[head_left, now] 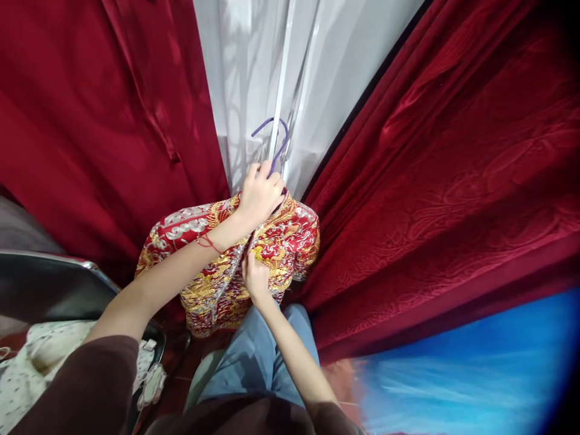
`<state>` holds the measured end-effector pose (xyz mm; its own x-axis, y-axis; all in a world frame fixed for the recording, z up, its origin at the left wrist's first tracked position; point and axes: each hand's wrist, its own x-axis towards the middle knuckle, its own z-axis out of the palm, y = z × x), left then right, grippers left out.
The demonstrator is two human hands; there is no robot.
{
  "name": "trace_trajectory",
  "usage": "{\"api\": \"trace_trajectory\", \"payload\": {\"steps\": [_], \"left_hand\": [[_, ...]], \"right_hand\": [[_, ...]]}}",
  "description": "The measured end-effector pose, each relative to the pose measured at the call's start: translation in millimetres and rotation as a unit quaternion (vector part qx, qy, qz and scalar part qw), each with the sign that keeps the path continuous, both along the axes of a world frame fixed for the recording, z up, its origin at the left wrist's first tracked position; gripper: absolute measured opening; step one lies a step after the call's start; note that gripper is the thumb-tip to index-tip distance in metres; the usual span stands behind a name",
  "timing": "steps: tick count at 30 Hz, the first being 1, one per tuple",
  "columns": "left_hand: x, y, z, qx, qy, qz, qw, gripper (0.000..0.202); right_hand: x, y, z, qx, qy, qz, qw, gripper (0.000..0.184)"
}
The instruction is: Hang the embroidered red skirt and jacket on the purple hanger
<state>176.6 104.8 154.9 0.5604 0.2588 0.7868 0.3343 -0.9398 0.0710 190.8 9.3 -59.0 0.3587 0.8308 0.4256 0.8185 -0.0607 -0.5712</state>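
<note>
An embroidered red jacket (212, 266) with gold and silver patterns hangs on a purple clothes hanger (285, 136), whose hook rises above the collar. My left hand (261, 192), with a red string on the wrist, is closed around the hanger just below the hook, at the neckline. Lower down, my right hand (256, 278) is closed on the jacket's front edge, thumb uppermost. The part of the hanger inside the shoulders is hidden by the cloth.
Dark red curtains (430, 199) hang on both sides, with white drapery (362, 42) and pale poles between them. At left stands a black chair (49, 287) with a dotted white cloth (67, 338) on it. A blue surface (471, 368) lies lower right.
</note>
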Motion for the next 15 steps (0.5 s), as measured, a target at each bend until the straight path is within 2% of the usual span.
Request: {"api": "trace_trajectory", "payload": {"steps": [3,5,8,10,13,15], "left_hand": [[-7,-12,-6.4,0.001,0.002,0.016,1.0,0.024],[-15,-26,-20.4,0.014,-0.02,0.042,0.999,0.034],[-30,-49,-57.5,0.039,-0.077,0.064,0.994,0.042],[-35,-57,-85.7,0.017,-0.117,0.067,0.991,0.042],[-35,-55,-116.4,-0.07,-0.151,0.069,0.984,0.041],[-30,-46,-124.8,-0.113,-0.151,0.067,0.98,0.036]], "right_hand": [[18,-29,-12.6,0.046,0.168,0.04,0.984,0.026],[33,-55,-26.9,0.06,0.214,0.007,0.975,0.036],[61,-82,-56.1,0.087,0.278,-0.131,0.947,0.054],[80,-88,-75.1,0.087,0.311,-0.194,0.927,0.061],[100,-86,-95.7,0.058,0.334,-0.198,0.92,0.063],[105,-84,-104.0,0.042,0.318,-0.164,0.933,0.06]]}}
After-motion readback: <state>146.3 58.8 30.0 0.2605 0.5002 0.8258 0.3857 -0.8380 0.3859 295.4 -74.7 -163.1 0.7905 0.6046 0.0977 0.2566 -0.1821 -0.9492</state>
